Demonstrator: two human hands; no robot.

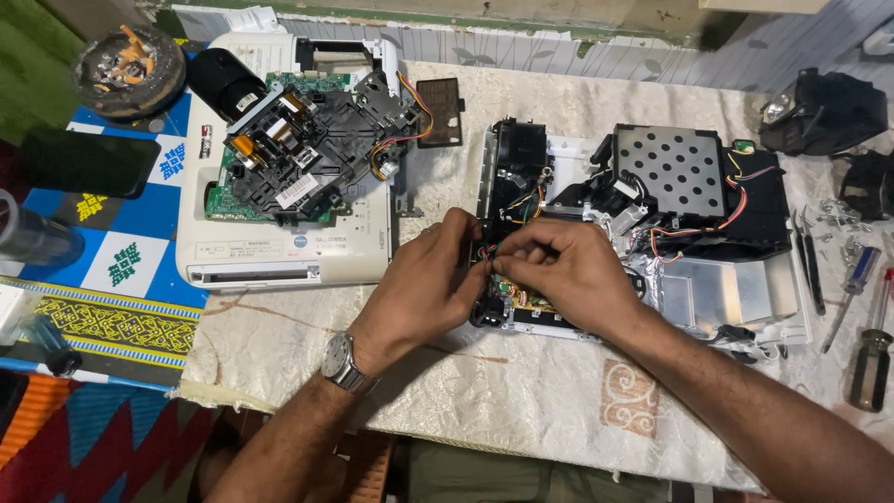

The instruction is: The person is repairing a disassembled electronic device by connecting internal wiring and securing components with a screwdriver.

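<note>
An opened projector chassis (717,289) lies on the cream cloth, with a perforated metal shield (678,168) and red, black and yellow wires (691,230) showing. My left hand (424,279), with a wristwatch, and my right hand (568,270) meet at the chassis's left front corner. Both hands pinch small coloured wires (488,250) above a little circuit board (521,300). The fingertips hide the exact spot that they grip.
A white projector cover (270,251) carries a removed black optical block and green board (307,140) at the left. Tweezers (808,261), screwdrivers (861,317) and loose screws (838,219) lie at the right. A round dish (128,70) and a dark phone (88,160) sit at the far left.
</note>
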